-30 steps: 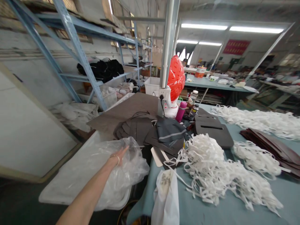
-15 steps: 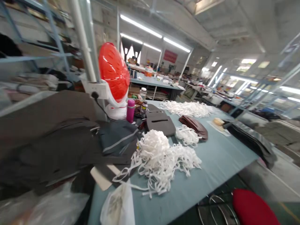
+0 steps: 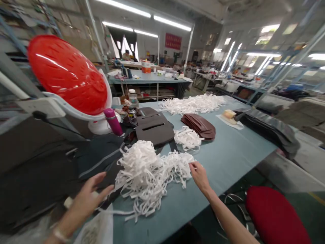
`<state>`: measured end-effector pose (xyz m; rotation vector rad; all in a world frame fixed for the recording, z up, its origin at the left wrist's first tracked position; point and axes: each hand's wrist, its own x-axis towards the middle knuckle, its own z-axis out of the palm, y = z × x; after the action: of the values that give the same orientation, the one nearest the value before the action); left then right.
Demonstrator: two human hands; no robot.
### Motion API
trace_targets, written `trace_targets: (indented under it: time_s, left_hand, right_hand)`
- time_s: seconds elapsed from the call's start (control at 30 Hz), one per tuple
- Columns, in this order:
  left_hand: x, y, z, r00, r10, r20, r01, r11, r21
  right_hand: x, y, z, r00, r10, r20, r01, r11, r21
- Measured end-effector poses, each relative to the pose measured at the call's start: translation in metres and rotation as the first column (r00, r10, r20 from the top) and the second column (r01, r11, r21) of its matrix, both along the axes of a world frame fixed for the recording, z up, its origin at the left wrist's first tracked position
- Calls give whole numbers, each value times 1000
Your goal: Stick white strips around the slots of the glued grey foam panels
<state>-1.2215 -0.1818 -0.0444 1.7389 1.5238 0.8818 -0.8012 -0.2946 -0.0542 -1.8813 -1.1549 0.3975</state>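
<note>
Nearest me on the left, a white bag (image 3: 106, 222) lies at the near edge of the bench (image 3: 236, 152), and a red seat (image 3: 275, 213) stands off to the right. The left hand (image 3: 86, 196) is spread, thumb well apart from the fingers, grasping nothing, just beside the big tangle of white strips (image 3: 142, 169) on the bench. The right hand (image 3: 199, 174) has its fingers bent at the tangle's right edge; I can't tell whether they pinch a strip. Just beyond sit a smaller white bundle (image 3: 188, 138), slotted dark panels (image 3: 154, 132) and a stack of brown pieces (image 3: 199, 127). On the left, a purple bottle (image 3: 113, 122) leans near a red fan (image 3: 68, 78). Farther off lies another white heap (image 3: 193, 104).
</note>
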Motion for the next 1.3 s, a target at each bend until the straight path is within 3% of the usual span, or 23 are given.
trace_targets:
  time_s: [0.07, 0.17, 0.27, 0.37, 0.47, 0.6, 0.67, 0.77, 0.9, 0.93, 1.0, 1.07, 1.1, 1.17, 1.23, 1.3]
  left_hand:
    - [57, -4, 6, 993, 9, -118, -1, 998, 70]
    - [145, 15, 12, 970, 174, -169, -154, 980, 124]
    - [191, 39, 32, 962, 218, -165, -197, 971, 132]
    - [195, 44, 70, 970, 203, -131, -177, 966, 186]
    - [179, 35, 108, 955, 226, -194, -153, 931, 332]
    - [147, 22, 133, 846, 458, -271, -335, 854, 397]
    - [135, 20, 135, 809, 542, -225, -434, 811, 393]
    - [127, 24, 130, 804, 578, -139, -502, 785, 362]
    - [128, 34, 119, 789, 614, 23, -588, 744, 319]
    - [129, 35, 117, 800, 598, 56, -584, 753, 303]
    - [134, 34, 113, 842, 528, 106, -536, 801, 269]
    - [141, 29, 113, 882, 449, 147, -472, 848, 240]
    - [146, 26, 115, 896, 413, 165, -442, 868, 228]
    - [160, 17, 119, 919, 340, 201, -379, 901, 210]
    - [180, 8, 123, 937, 253, 241, -303, 932, 200]
    - [198, -2, 126, 939, 162, 305, -224, 957, 183]
  right_hand:
    - [-1, 50, 2, 987, 142, -79, -137, 988, 65]
    - [-14, 112, 7, 908, 369, -196, -347, 927, 142]
    - [-26, 153, 15, 800, 518, -302, -481, 855, 194]
    - [-30, 174, 31, 691, 596, -410, -547, 801, 242]
    - [-16, 178, 53, 616, 600, -511, -541, 793, 279]
    - [42, 162, 81, 588, 542, -600, -485, 830, 274]
    - [77, 146, 93, 584, 512, -630, -474, 845, 247]
    - [119, 118, 107, 587, 495, -641, -489, 848, 206]
    - [155, 86, 103, 679, 407, -612, -455, 887, 86]
    - [161, 80, 97, 695, 424, -581, -488, 871, 52]
    - [170, 74, 86, 688, 540, -485, -619, 785, -5]
    - [172, 74, 79, 660, 630, -408, -701, 712, -35]
    - [170, 77, 78, 657, 633, -408, -702, 712, -27]
    - [157, 86, 84, 631, 567, -529, -649, 760, 41]
    - [132, 98, 94, 510, 485, -710, -584, 801, 129]
    - [98, 107, 103, 422, 465, -778, -608, 782, 138]
